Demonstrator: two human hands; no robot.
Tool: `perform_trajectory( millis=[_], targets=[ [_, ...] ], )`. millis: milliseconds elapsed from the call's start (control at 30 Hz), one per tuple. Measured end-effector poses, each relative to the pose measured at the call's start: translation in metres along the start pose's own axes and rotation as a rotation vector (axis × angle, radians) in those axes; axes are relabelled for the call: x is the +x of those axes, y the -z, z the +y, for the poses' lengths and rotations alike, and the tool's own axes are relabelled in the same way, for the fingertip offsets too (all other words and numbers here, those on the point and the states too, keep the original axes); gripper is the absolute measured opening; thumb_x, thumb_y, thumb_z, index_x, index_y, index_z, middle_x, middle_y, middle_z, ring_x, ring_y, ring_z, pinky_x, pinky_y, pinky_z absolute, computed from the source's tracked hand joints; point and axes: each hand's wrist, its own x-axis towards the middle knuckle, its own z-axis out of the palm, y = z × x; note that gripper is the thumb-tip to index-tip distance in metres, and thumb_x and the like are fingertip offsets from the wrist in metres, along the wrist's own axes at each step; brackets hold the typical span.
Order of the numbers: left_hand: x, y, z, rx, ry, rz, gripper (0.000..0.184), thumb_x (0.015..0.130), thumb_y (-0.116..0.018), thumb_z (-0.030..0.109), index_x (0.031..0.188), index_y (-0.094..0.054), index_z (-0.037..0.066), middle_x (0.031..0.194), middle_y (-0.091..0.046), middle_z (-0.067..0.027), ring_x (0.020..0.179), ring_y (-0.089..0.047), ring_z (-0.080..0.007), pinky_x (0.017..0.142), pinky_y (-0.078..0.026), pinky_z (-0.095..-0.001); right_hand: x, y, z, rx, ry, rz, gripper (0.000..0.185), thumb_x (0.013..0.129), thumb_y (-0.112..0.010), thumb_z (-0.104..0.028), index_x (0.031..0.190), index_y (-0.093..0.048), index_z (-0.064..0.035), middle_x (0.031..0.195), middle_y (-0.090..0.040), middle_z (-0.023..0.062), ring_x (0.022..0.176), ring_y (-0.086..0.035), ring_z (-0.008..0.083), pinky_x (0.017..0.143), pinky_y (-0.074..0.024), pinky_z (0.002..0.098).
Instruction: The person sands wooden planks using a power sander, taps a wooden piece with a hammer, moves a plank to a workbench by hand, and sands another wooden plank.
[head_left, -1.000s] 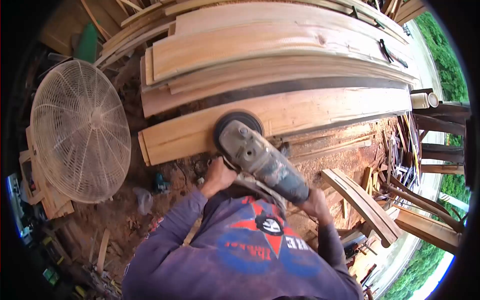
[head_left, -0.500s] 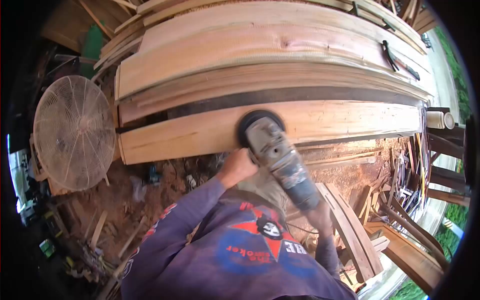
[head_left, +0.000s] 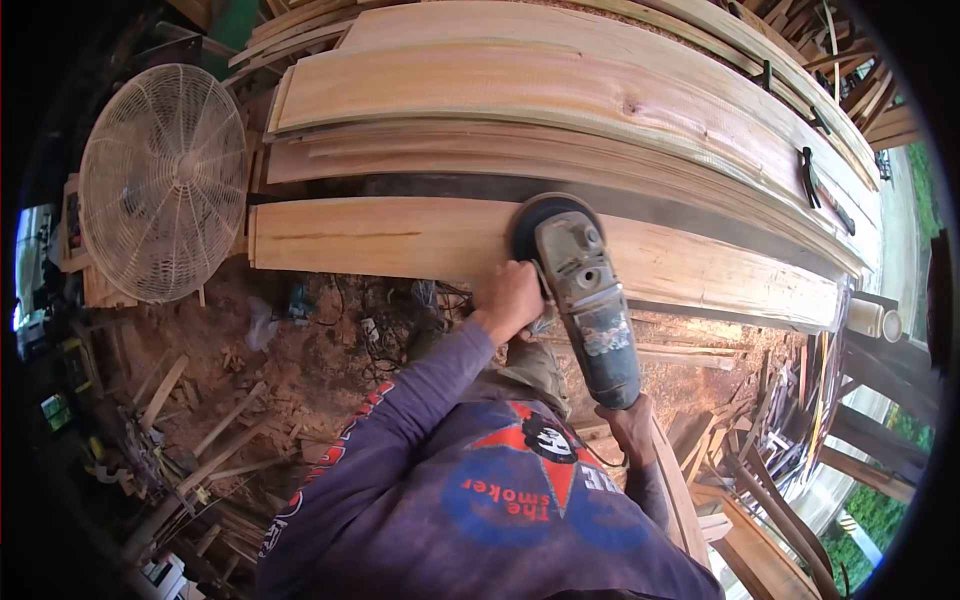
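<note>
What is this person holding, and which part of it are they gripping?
A power tool: the left hand grips it at the side near the round pad, the right hand at its rear end.

Bottom of dark round pad (head_left: pixel 528 228) hidden against long pale wood board (head_left: pixel 360 240); board's far edge hidden under pad. Most fingers of right hand (head_left: pixel 632 425) hidden behind back end of grey and dark-blue power tool (head_left: pixel 602 340). What left hand (head_left: pixel 508 298) grips mostly covered. Words on tool's scuffed patch (head_left: pixel 606 336) too small to read. Bottom of purple shirt (head_left: pixel 400 500) cut off.
</note>
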Motion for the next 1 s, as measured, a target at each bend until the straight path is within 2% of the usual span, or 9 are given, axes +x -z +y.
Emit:
perform_trajectory(
  millis=[33, 100, 167, 267, 500, 633, 800, 933, 1000],
  targets=[
    [-0.008, 0.000, -0.022, -0.010, 0.042, -0.027, 0.025, 0.085, -0.065, 0.016, 0.101, -0.076, 0.000, 0.101, -0.074, -0.0249, 0.097, -0.073, -0.0420, 0.084, -0.059, -0.0503, -0.005, -0.013, -0.004, -0.008, 0.088, 0.018, 0.039, 0.067, -0.080, -0.021, 0.089, -0.072, 0.0094, 0.083, -0.074, 0.0253, 0.084, -0.076, 0.0299, 0.071, -0.0556, 0.0412],
    [-0.013, 0.008, -0.063, -0.030, 0.063, -0.029, 0.027, 0.085, -0.066, 0.018, 0.101, -0.076, 0.000, 0.100, -0.074, -0.0260, 0.098, -0.072, -0.0425, 0.085, -0.059, -0.0504, -0.003, -0.035, -0.028, -0.084, 0.110, 0.014, 0.039, 0.067, -0.079, -0.022, 0.090, -0.072, 0.0089, 0.083, -0.074, 0.0269, 0.085, -0.076, 0.0327, 0.071, -0.0556, 0.0422],
    [-0.029, 0.019, -0.107, -0.102, 0.173, 0.053, 0.031, 0.084, -0.071, 0.030, 0.093, -0.077, 0.002, 0.099, -0.072, -0.0297, 0.095, -0.070, -0.0465, 0.084, -0.058, -0.0525, -0.003, -0.061, -0.050, -0.164, 0.135, -0.013, 0.040, 0.068, -0.079, -0.024, 0.091, -0.073, 0.0085, 0.084, -0.073, 0.0285, 0.086, -0.076, 0.0355, 0.071, -0.0557, 0.0431],
    [-0.046, 0.035, -0.179, -0.063, 0.251, 0.180, 0.033, 0.082, -0.073, 0.033, 0.096, -0.077, 0.003, 0.101, -0.072, -0.0297, 0.098, -0.070, -0.0458, 0.087, -0.057, -0.0525, 0.003, -0.116, -0.087, -0.221, 0.214, -0.068, 0.041, 0.069, -0.077, -0.027, 0.090, -0.073, 0.0075, 0.085, -0.071, 0.0315, 0.088, -0.074, 0.0419, 0.073, -0.0562, 0.0463],
    [-0.068, 0.104, -0.322, -0.231, 0.405, 0.194, 0.035, 0.080, -0.074, 0.026, 0.104, -0.074, 0.001, 0.108, -0.071, -0.0271, 0.102, -0.069, -0.0468, 0.089, -0.057, -0.0522, 0.020, -0.223, -0.195, -0.355, 0.360, -0.169, 0.042, 0.066, -0.078, -0.028, 0.089, -0.074, 0.0070, 0.084, -0.070, 0.0314, 0.086, -0.074, 0.0436, 0.074, -0.0566, 0.0477],
    [-0.077, 0.131, -0.369, -0.240, 0.461, 0.335, 0.032, 0.079, -0.074, 0.024, 0.101, -0.074, 0.001, 0.108, -0.071, -0.0279, 0.102, -0.069, -0.0464, 0.089, -0.057, -0.0519, 0.020, -0.259, -0.256, -0.406, 0.430, -0.197, 0.042, 0.066, -0.078, -0.029, 0.090, -0.074, 0.0060, 0.084, -0.071, 0.0303, 0.085, -0.074, 0.0427, 0.074, -0.0565, 0.0477],
    [-0.072, 0.141, -0.415, -0.280, 0.462, 0.311, 0.033, 0.077, -0.077, 0.025, 0.097, -0.073, -0.001, 0.099, -0.073, -0.0270, 0.097, -0.070, -0.0458, 0.086, -0.058, -0.0516, 0.027, -0.286, -0.292, -0.334, 0.614, -0.251, 0.039, 0.069, -0.078, -0.025, 0.096, -0.076, 0.0030, 0.089, -0.073, 0.0284, 0.088, -0.073, 0.0422, 0.075, -0.0562, 0.0470],
    [-0.078, 0.148, -0.436, -0.344, 0.434, 0.341, 0.032, 0.077, -0.078, 0.024, 0.097, -0.072, -0.001, 0.097, -0.073, -0.0265, 0.095, -0.071, -0.0455, 0.085, -0.057, -0.0518, 0.027, -0.299, -0.311, -0.318, 0.660, -0.293, 0.037, 0.070, -0.077, -0.023, 0.098, -0.076, 0.0009, 0.089, -0.073, 0.0266, 0.087, -0.073, 0.0434, 0.075, -0.0559, 0.0475],
    [-0.081, 0.157, -0.444, -0.324, 0.515, 0.327, 0.032, 0.077, -0.077, 0.024, 0.096, -0.073, -0.001, 0.099, -0.073, -0.0273, 0.096, -0.071, -0.0450, 0.085, -0.057, -0.0521, 0.033, -0.310, -0.317, -0.355, 0.671, -0.290, 0.036, 0.069, -0.077, -0.023, 0.098, -0.075, 0.0002, 0.086, -0.073, 0.0252, 0.085, -0.072, 0.0440, 0.074, -0.0558, 0.0484]
  ],
)
